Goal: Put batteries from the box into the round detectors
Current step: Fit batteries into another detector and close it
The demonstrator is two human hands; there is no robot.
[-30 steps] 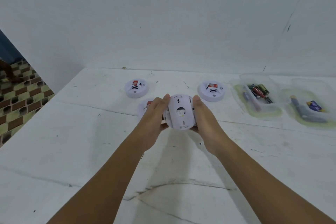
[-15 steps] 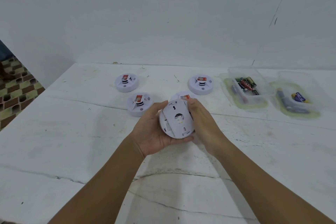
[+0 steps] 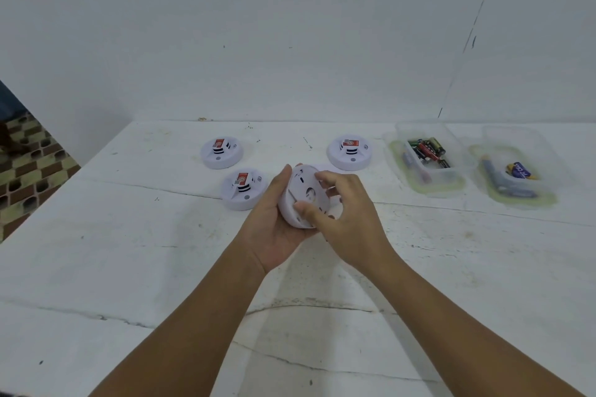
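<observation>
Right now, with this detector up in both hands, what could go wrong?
1. The detector is held off the table, gripped by the left hand and pinched by the right hand; a slip could drop it onto the detector below.
2. The batteries sit in the box far right, so fetching one probably leaves a one-handed hold.

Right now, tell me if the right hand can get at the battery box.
Probably yes, once it lets go: the right hand is gripping the detector with the left hand. The battery box sits open to its right with bare table between.
</observation>
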